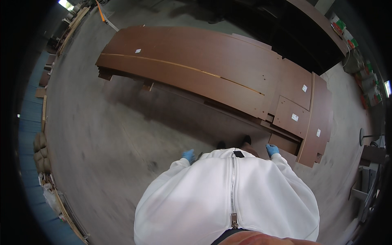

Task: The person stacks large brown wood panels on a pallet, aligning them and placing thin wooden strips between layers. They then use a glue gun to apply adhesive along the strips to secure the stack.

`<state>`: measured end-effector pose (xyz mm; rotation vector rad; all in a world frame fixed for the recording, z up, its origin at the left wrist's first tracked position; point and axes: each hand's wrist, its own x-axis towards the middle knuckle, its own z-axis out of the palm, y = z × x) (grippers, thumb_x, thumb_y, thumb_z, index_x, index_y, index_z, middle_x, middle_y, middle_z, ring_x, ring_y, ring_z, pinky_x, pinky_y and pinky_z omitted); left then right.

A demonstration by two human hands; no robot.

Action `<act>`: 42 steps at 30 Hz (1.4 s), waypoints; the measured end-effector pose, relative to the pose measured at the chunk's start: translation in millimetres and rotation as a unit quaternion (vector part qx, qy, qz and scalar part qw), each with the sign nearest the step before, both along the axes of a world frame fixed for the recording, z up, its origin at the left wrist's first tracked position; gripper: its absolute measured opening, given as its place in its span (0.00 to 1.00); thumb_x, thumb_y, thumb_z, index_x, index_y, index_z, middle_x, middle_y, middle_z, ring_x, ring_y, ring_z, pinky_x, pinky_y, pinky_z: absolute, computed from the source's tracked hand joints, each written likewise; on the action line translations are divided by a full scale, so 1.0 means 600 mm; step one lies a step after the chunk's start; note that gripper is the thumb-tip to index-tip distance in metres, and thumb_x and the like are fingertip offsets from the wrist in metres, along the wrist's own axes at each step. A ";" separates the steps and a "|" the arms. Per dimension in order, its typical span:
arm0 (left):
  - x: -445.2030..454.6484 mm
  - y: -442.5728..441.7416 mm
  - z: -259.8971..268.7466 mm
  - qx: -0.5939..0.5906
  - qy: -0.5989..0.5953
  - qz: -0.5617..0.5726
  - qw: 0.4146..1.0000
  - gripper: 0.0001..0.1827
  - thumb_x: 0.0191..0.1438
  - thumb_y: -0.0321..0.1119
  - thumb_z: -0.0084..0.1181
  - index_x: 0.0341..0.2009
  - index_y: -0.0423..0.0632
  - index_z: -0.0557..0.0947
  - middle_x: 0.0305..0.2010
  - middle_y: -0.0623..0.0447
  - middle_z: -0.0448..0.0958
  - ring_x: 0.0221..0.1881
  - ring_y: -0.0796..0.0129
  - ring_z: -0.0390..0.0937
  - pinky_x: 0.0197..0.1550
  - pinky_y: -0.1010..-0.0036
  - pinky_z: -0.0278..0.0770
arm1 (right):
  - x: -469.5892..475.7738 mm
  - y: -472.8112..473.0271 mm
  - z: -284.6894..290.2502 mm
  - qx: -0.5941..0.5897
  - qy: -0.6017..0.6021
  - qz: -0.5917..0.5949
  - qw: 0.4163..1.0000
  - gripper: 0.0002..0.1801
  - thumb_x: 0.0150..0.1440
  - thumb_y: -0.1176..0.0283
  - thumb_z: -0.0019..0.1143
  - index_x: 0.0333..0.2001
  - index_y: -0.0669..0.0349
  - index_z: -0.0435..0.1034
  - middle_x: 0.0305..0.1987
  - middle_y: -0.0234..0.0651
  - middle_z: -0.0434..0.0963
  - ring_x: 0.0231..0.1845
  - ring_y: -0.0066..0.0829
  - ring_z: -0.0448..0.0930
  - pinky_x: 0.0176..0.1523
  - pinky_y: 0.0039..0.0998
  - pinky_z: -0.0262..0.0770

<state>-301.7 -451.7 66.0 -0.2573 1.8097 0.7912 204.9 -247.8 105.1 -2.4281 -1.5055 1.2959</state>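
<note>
My left hand [188,155], in a blue glove, hangs at my left side over the concrete floor. Its fingers are small and blurred, and I cannot make out whether it holds anything. Also blue-gloved, my right hand [272,149] has its fingers curled, close to the near edge of the stack at right; whether it touches a panel is unclear. Before me lies a long stack of brown wood-look panels [183,49]. Smaller panels [291,114] with drilled holes and white labels rest at its right end. A narrow upright-looking strip panel [314,122] crosses that end.
Behind the stack stands a large black-sided piece [306,39] with a brown top edge. Bags in red, green and white [370,88] sit at far right. Timber lengths [73,29] and blue sheeting [29,122] line the left side. Grey concrete floor [101,137] spreads around me.
</note>
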 end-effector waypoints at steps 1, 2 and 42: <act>0.007 -0.002 0.001 0.009 -0.010 -0.009 1.000 0.14 0.59 0.43 0.60 0.25 0.54 0.75 0.19 0.56 0.71 0.15 0.66 0.67 0.17 0.66 0.62 | -0.006 0.004 0.003 -0.009 -0.012 0.001 1.000 0.29 0.56 0.51 0.56 0.52 0.63 0.79 0.54 0.49 0.82 0.57 0.46 0.81 0.61 0.39 0.74; 0.010 -0.003 0.002 0.028 -0.006 -0.024 0.999 0.14 0.59 0.43 0.60 0.24 0.55 0.74 0.19 0.56 0.71 0.15 0.67 0.66 0.17 0.66 0.62 | -0.015 0.007 0.006 -0.002 -0.001 0.010 1.000 0.29 0.56 0.51 0.57 0.52 0.63 0.79 0.53 0.48 0.83 0.57 0.46 0.81 0.60 0.38 0.74; -0.371 0.506 0.092 0.002 0.497 -0.326 0.804 0.42 0.57 0.58 0.55 0.70 0.49 0.65 0.76 0.39 0.56 0.76 0.45 0.52 0.72 0.51 0.56 | -0.467 0.472 0.092 0.055 0.011 0.282 0.958 0.21 0.59 0.53 0.55 0.43 0.60 0.80 0.44 0.50 0.83 0.48 0.52 0.82 0.53 0.44 0.77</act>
